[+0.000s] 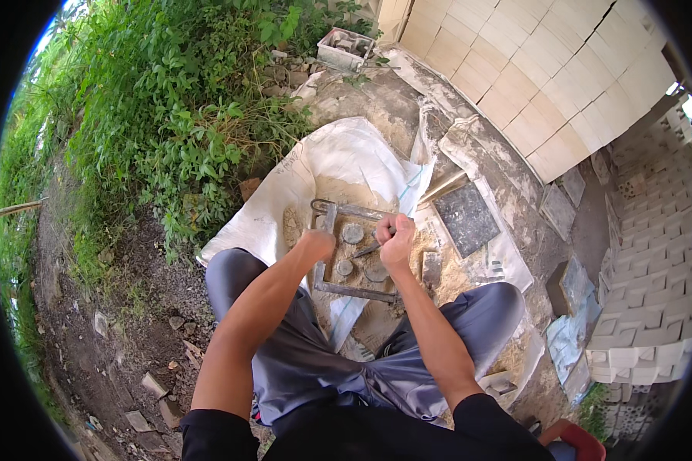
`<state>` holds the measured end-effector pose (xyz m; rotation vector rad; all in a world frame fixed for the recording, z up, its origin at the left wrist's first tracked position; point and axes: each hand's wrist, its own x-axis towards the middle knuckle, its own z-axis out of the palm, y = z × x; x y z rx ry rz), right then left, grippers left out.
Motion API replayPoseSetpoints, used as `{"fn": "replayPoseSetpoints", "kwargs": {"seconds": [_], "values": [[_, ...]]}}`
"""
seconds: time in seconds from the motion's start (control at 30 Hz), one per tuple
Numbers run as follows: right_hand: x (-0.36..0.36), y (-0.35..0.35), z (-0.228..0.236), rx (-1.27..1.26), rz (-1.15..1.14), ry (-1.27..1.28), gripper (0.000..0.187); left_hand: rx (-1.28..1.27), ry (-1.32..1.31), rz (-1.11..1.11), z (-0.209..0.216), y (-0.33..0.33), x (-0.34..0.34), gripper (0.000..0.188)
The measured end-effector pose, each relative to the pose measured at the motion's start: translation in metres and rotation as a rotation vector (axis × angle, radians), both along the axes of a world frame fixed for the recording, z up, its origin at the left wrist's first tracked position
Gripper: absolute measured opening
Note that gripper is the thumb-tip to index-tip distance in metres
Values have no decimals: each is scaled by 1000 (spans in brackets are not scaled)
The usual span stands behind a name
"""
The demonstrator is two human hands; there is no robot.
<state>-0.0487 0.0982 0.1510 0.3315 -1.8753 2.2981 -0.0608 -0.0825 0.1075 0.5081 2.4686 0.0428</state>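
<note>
Between my knees a grey rectangular frame (354,291) lies on sandy powder over a white woven sack (346,142). Inside it are round grey discs, among them an upper disc (352,233) and a smaller lower disc (344,267). My left hand (315,246) is closed at the frame's left bar; its fingers are turned away, so what they grip is hidden. Over the frame's right side, my right hand (396,240) is curled into a fist around a short dark tool (368,250), whose end points down to the left among the discs.
A dark square slab (467,219) and a small block (431,269) lie to the right. Stacked pale blocks (530,84) form a wall beyond. Green bushes (184,115) grow at left. A box (346,49) stands far back. Another person's red sleeve (584,439) shows at lower right.
</note>
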Motion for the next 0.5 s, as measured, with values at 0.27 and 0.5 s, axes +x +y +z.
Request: {"fn": "replayPoseSetpoints", "kwargs": {"seconds": [0.27,0.5], "values": [[3,17,58,-170,78,-34,58,197,88,102,-2,6,-4,21],[-5,10,12,-120,-38,-33,54,244,134,43,-2,3,2,19]]}}
